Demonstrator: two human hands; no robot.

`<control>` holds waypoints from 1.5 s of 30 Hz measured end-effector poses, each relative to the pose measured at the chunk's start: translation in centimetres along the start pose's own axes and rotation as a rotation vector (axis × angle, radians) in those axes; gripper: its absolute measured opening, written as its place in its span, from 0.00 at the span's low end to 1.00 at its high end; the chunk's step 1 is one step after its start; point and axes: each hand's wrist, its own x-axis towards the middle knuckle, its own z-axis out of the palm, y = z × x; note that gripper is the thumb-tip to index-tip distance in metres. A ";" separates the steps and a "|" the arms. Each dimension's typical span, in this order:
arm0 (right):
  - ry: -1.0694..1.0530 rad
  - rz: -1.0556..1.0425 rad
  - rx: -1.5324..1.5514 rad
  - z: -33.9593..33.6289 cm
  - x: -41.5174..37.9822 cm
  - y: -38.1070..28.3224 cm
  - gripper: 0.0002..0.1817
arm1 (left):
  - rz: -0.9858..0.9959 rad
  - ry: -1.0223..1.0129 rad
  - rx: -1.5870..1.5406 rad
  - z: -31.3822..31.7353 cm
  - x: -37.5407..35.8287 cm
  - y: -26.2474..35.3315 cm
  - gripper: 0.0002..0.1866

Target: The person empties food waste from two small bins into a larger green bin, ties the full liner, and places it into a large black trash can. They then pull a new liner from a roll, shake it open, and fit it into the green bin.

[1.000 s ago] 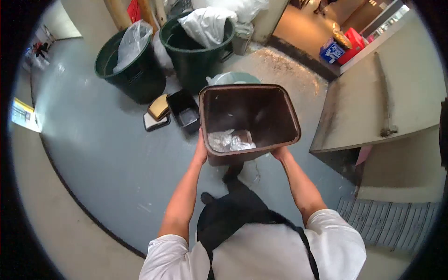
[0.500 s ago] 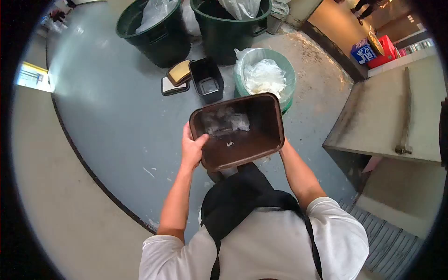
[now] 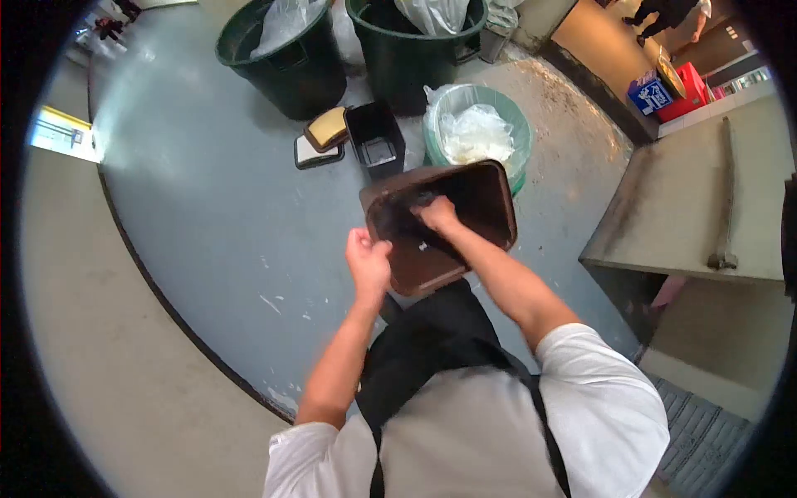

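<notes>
A dark brown rectangular bin (image 3: 486, 195) is tilted in front of me with its opening toward the camera. My left hand (image 3: 369, 256) grips its left rim, thumb over the edge. Inside the bin is my right hand (image 3: 437, 214), its fingers closed near the inner wall; what they hold is too hidden to name. A small white scrap (image 3: 422, 246) lies on the inner surface. Just beyond the bin stands a light green bucket (image 3: 521, 137) lined with clear plastic, with crumpled whitish plastic (image 3: 476, 133) in it.
Two dark green barrels (image 3: 311, 79) (image 3: 398, 70) with plastic bags stand at the back. A black bin (image 3: 378, 141) and two lids (image 3: 326, 129) (image 3: 318, 154) are on the grey floor. A metal cabinet (image 3: 689, 199) is at right. Another person (image 3: 664, 15) stands at the upper right.
My right hand has left the bin's right side and reached inside. The clear plastic in the bin is no longer visible. The bin has tilted, with my left hand still on it.
</notes>
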 end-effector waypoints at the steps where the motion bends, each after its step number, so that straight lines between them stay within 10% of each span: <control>1: -0.018 -0.047 -0.236 6.0 6.7 4.4 0.24 | -0.053 -0.008 -0.077 0.9 -0.9 1.7 0.12; 20: -0.072 -0.206 -0.432 10.6 10.9 4.3 0.25 | -0.064 0.019 -0.017 1.9 -0.7 3.7 0.16; 29: -0.642 -0.454 -0.753 11.4 10.0 0.2 0.19 | -0.118 0.056 -0.191 -0.5 0.8 3.1 0.18; 45: -0.408 -0.437 -0.534 14.4 6.8 -1.9 0.16 | -0.088 0.031 -0.060 -1.1 -0.6 2.6 0.16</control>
